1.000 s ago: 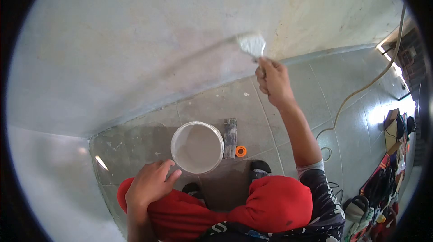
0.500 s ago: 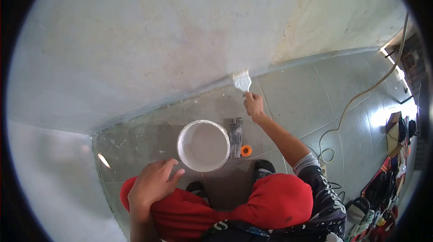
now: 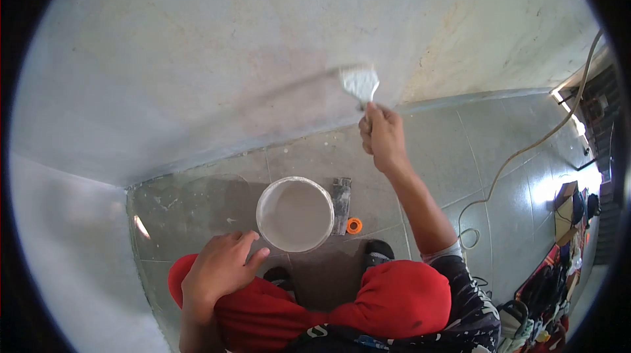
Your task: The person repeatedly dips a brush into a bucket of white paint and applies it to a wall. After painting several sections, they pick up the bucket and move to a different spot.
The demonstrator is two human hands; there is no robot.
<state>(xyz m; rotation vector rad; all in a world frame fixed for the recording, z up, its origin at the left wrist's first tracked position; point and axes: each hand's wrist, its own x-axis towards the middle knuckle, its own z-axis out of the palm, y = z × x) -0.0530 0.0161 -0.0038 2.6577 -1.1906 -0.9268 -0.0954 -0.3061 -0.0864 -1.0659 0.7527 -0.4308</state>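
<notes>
My right hand (image 3: 384,135) grips a wide paintbrush (image 3: 359,82) by its handle, with the bristles up at the wall (image 3: 282,57). White paint coats the brush head. Over my left knee rests my left hand (image 3: 220,262), empty, its thumb and fingers apart, close to the rim of a white bucket (image 3: 261,211). Pale, whitish liquid (image 3: 299,215) fills part of the bucket, which stands on the floor between my feet and the wall.
Right of the bucket lie a dark, paint-smeared flat block (image 3: 341,205) and an orange ring-shaped roll (image 3: 354,225). A cable (image 3: 506,162) loops across the tiled floor (image 3: 447,149). Clothes and a cardboard box (image 3: 565,215) are piled at far right.
My right hand has raised the paintbrush from near the wall's base to higher on the wall. My left hand has stayed near the bucket. The view has shifted slightly.
</notes>
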